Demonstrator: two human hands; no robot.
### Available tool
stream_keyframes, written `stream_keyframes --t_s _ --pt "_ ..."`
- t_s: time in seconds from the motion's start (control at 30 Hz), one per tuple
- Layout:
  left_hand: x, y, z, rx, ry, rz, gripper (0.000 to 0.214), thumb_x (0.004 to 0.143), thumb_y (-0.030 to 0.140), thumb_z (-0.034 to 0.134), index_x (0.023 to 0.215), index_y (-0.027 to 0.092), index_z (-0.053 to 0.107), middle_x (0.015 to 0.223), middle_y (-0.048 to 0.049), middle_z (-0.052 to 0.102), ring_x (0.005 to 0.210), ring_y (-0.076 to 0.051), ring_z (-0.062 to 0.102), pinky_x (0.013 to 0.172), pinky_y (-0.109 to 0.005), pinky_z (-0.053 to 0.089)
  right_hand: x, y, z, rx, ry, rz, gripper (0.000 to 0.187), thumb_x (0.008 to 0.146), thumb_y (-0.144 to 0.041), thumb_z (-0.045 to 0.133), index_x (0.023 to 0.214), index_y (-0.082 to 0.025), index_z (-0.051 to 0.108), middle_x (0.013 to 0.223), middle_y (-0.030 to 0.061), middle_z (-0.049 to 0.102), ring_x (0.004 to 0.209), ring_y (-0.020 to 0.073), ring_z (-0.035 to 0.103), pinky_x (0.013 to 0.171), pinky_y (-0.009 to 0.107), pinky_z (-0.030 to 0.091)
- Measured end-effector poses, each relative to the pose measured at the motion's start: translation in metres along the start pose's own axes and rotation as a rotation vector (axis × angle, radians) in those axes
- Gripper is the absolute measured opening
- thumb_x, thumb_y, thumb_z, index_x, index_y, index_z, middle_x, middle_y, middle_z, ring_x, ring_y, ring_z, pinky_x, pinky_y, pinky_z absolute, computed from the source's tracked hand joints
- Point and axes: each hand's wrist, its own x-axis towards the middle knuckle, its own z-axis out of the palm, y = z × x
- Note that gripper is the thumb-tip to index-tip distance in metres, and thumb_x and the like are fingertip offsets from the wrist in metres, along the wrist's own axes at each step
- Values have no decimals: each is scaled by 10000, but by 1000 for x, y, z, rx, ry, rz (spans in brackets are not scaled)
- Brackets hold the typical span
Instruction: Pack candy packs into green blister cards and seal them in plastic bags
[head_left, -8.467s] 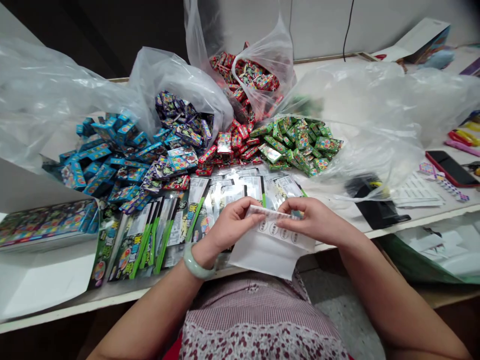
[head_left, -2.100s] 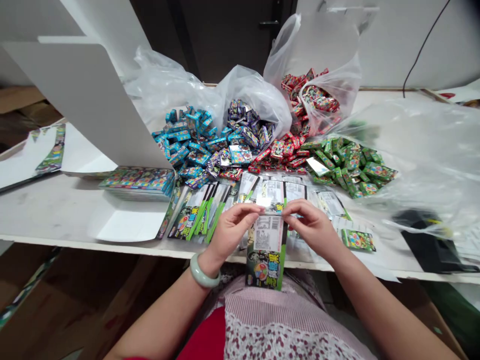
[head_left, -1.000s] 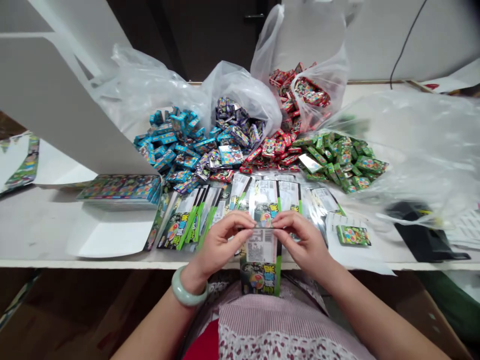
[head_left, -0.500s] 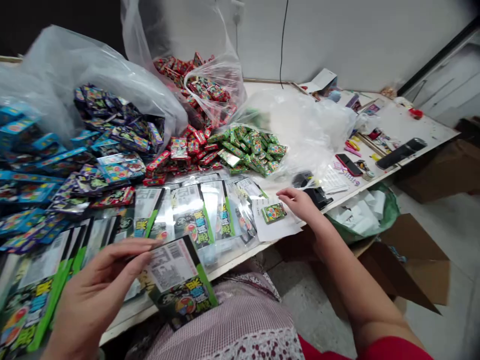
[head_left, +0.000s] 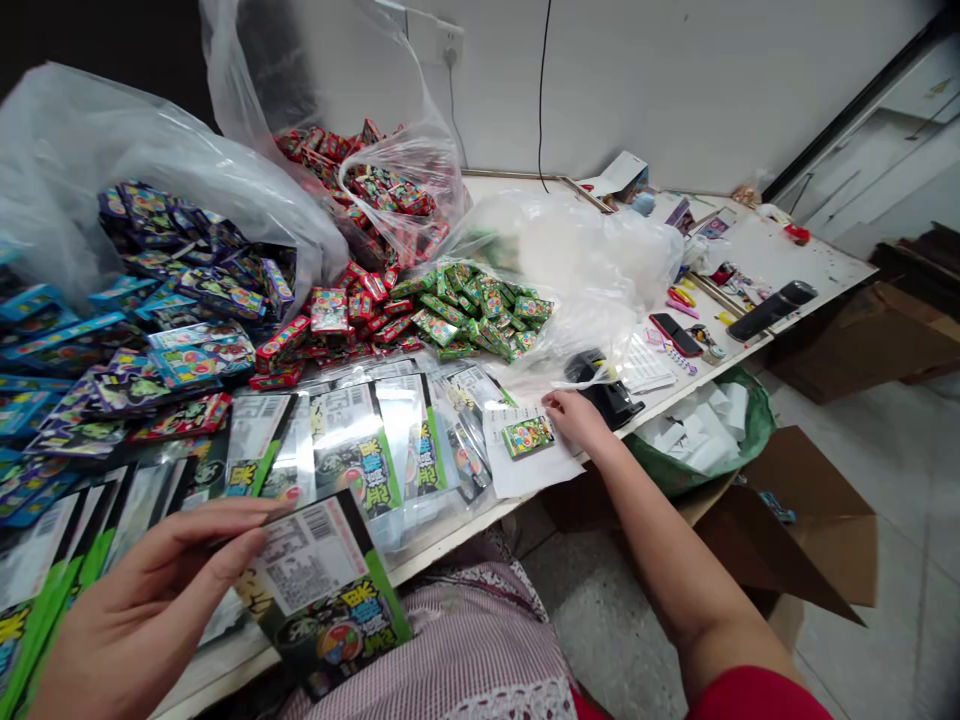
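My left hand [head_left: 142,590] pinches a flat printed candy pouch [head_left: 322,590] by its upper left edge, thumb on top. The pouch is black and green, with a white barcode panel, and hangs tilted over my lap. At the table's front edge, my right hand [head_left: 576,418] is closed, fingers bent down together at the top corner of a white sheet of paper [head_left: 536,475]. What its fingertips hold, if anything, is hidden. A small green candy box [head_left: 528,436] lies on that paper, just left of the hand. Close behind the hand stands a black tape dispenser [head_left: 611,400].
More pouches [head_left: 352,450] overlap along the front edge. Behind them are piles of green boxes [head_left: 480,310], red boxes [head_left: 330,310] and purple boxes [head_left: 202,250], partly in clear plastic bags. A phone [head_left: 675,335] and a black bottle [head_left: 772,310] lie right. Below stands a green sack [head_left: 757,430].
The view has turned slightly right, shifting everything leftward. My right hand's fingers have bent downward at the paper's corner. The pouch is still in my left hand.
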Motion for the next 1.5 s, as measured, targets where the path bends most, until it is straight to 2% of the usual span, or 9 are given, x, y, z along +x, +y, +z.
stream_keyframes --t_s 0.13,0.4,0.53,0.7,0.8,0.9,1.07,1.27,1.5 --pt "-1 7 1 -4 -31 -134 54 814 333 654 761 346 654 920 98 707 952 -246 644 958 -556 503 2 3 0 19 -34 -43 340 903 -156 478 1171 -185 685 1128 112 658 1034 197 605 964 276 406" --pt "0 4 1 -16 -21 -125 54 804 354 652 750 356 650 910 97 705 948 -262 633 973 -588 477 8 9 0 48 -106 -75 340 871 -120 515 1137 -219 703 1017 85 607 952 185 596 940 277 405" --pt "0 4 1 -19 -24 -139 64 807 342 649 744 349 650 915 96 702 961 -261 629 989 -589 464 9 9 1 62 -112 -63 296 840 -116 537 1083 -179 696 1020 88 583 906 178 584 887 281 422" --pt "-1 3 0 -37 -36 -139 54 812 337 654 760 353 650 925 88 699 979 -269 623 1015 -622 431 8 11 3 106 -100 -44 226 819 -107 542 996 -159 672 976 68 617 872 164 583 828 274 442" --pt "-1 1 1 -39 -30 -141 43 808 339 658 767 346 649 927 78 704 974 -273 631 999 -622 446 7 14 3 148 -88 -24 256 836 -99 521 1050 -164 644 902 36 647 831 150 599 791 266 462" --pt "-1 -2 0 -29 -29 -133 43 811 332 655 771 339 643 930 75 703 970 -268 632 1003 -613 447 6 17 6 176 -65 11 252 862 -111 533 1092 -158 623 879 27 659 804 139 612 772 270 486" --pt "-2 -13 -5 8 -52 -59 32 812 312 654 815 294 628 969 30 696 993 -272 634 975 -565 479 5 19 15 185 -25 49 177 914 -295 587 990 -141 628 945 36 653 812 149 628 744 333 531" --pt "-2 -19 -4 16 -62 -10 28 823 296 640 836 281 621 970 26 690 959 -235 656 914 -464 524 -10 11 24 167 158 -23 36 790 -152 603 804 -180 619 896 41 601 870 178 576 836 316 450" --pt "-2 -10 -3 13 -43 -42 18 805 316 658 811 315 641 959 61 695 961 -245 648 945 -540 499 -18 4 29 152 263 -101 107 729 -110 560 704 -211 535 840 49 565 895 224 528 844 346 414"
